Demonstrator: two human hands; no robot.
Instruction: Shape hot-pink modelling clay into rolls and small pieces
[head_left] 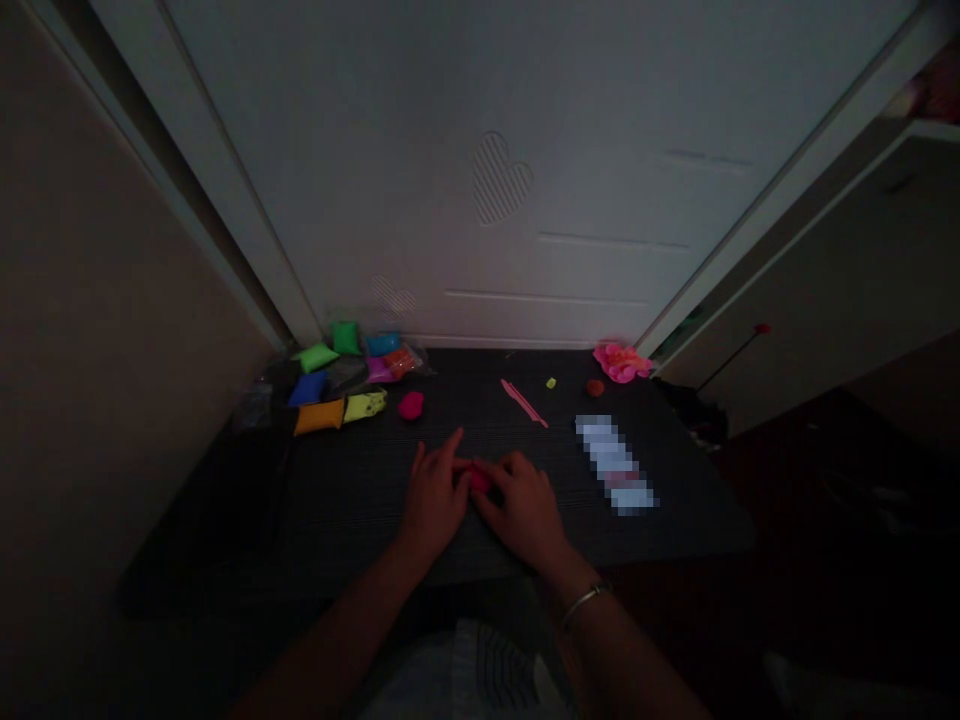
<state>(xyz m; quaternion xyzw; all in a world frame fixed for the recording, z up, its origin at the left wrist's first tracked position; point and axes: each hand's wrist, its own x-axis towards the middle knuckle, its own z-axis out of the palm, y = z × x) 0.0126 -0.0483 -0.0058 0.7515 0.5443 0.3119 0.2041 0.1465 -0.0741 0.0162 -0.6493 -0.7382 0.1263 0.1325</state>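
A small lump of red modelling clay (479, 480) sits between my two hands over the dark table. My left hand (437, 492) presses against its left side with thumb and fingers, one finger raised. From the right, my right hand (523, 503) has its thumb and bent fingers closed on the same lump. Beyond my left hand lies a second, pinkish-red piece of clay (411, 405). Pink plastic modelling tools (523, 403) rest on the table past my right hand. The dim light hides fine detail of the fingertips.
At the back left are several coloured clay packets (319, 416). A yellow bit (551, 383), a brownish round piece (595, 387) and a pink flower (622, 362) lie at the back right. A blurred pale object (615, 465) is right of my hands. A white panel (480, 250) rises behind the table (352, 510).
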